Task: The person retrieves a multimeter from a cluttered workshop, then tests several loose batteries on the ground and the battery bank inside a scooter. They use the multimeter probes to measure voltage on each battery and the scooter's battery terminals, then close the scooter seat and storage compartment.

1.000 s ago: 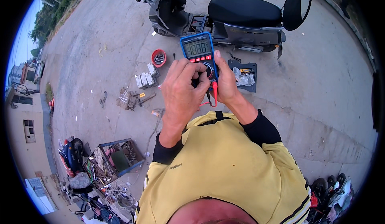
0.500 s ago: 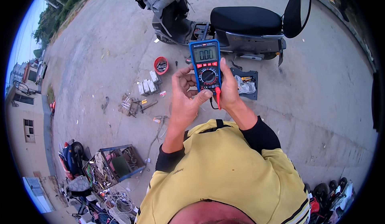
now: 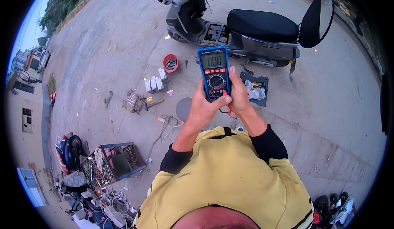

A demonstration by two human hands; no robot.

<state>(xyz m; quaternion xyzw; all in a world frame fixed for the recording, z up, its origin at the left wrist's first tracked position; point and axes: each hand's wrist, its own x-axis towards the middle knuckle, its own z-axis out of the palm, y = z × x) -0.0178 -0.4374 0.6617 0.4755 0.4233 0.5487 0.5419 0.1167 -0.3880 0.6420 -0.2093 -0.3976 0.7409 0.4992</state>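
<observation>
A blue hand-held multimeter with a grey screen, red buttons and a round dial is held up in front of my chest. My left hand grips its lower left side from underneath. Around the lower right edge wraps my right hand, its thumb resting beside the dial. A red lead plug hangs from the meter's bottom between the two hands. Beyond the meter stands a grey electric scooter with a black seat and an open floor compartment.
On the concrete ground lie a red bowl, small grey blocks, scattered tools, a round grey disc and a dark tray with a plastic bag. A blue crate of wires and parts stands lower left.
The meter and both hands have shifted slightly right and down in the picture. My right thumb has moved off the dial to the meter's right edge. The grip is unchanged.
</observation>
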